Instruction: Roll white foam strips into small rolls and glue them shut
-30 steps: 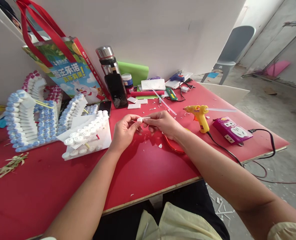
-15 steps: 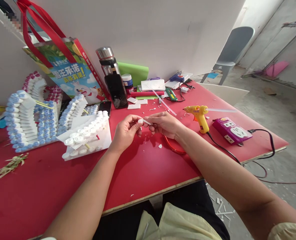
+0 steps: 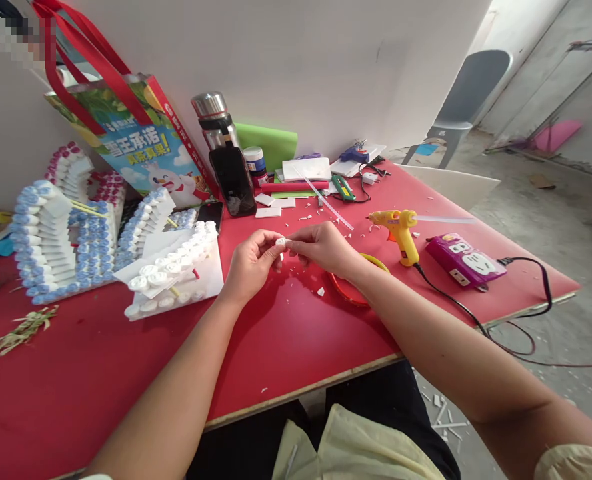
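My left hand (image 3: 251,262) and my right hand (image 3: 321,247) meet above the middle of the red table (image 3: 286,340). Both pinch one small white rolled paper piece (image 3: 280,242) between thumb and fingertips. Left of my hands stands a white model (image 3: 171,267) built of many such rolls on a white sheet. Under my right wrist lies a red and yellow ring (image 3: 361,283), partly hidden. A yellow glue gun (image 3: 400,230) stands to the right of my right hand.
A purple power strip (image 3: 463,259) with a black cable lies right of the glue gun. Blue-and-white roll models (image 3: 61,233), a printed bag (image 3: 136,143), a steel flask (image 3: 216,120), a black phone (image 3: 233,180) and paper scraps line the back. A grey chair (image 3: 461,100) stands beyond the table.
My right fingers have closed in on the white roll; the short white strip that stuck out from it half a second ago no longer shows. Both arms stay in place.
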Demonstrator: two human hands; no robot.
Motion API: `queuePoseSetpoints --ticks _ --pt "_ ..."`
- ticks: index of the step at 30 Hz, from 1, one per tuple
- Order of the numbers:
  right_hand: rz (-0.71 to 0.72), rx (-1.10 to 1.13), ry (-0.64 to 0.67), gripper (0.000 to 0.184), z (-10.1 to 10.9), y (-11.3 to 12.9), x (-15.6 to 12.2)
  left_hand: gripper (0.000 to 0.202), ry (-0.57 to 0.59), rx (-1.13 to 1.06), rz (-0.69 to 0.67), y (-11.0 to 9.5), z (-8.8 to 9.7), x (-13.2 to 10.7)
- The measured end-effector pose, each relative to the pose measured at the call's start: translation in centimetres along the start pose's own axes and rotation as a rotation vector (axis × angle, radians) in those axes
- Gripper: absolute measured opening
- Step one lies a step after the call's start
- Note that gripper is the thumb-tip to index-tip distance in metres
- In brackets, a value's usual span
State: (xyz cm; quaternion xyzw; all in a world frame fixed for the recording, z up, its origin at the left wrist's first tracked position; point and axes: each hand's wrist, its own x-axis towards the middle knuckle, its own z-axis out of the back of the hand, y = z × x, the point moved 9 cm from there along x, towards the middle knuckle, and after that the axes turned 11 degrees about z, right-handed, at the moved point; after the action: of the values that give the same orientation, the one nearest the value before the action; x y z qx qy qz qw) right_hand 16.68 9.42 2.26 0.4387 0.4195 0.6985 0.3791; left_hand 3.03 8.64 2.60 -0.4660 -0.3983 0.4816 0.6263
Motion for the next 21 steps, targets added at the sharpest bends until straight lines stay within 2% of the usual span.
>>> queuePoseSetpoints --ticks 3,6,11,15,18,21 --pt "0.045 -0.246 -0.015 0.026 0.5 0.7 0.0 0.027 -0.011 -0.007 0.021 0.4 0.1 0.1" --pt "0.077 -0.377 -0.038 0.025 0.7 1.3 0.0 0.028 -0.032 -0.052 0.041 0.6 0.3 0.1" --pt "0.102 -0.448 -0.104 0.023 1.0 1.9 -0.1 0.027 -0.068 -0.138 0.068 0.6 0.2 0.2" --pt "0.194 -0.539 -0.153 0.016 0.8 3.1 -0.4 0.025 -0.112 -0.197 0.066 0.5 0.2 0.1" --pt "0.246 -0.534 -0.148 0.016 0.5 3.6 -0.6 0.024 -0.123 -0.185 0.043 0.2 0.3 0.0" --pt "0.227 -0.489 -0.140 0.018 0.5 3.4 -0.5 0.025 -0.122 -0.179 0.048 0.3 0.4 0.0"
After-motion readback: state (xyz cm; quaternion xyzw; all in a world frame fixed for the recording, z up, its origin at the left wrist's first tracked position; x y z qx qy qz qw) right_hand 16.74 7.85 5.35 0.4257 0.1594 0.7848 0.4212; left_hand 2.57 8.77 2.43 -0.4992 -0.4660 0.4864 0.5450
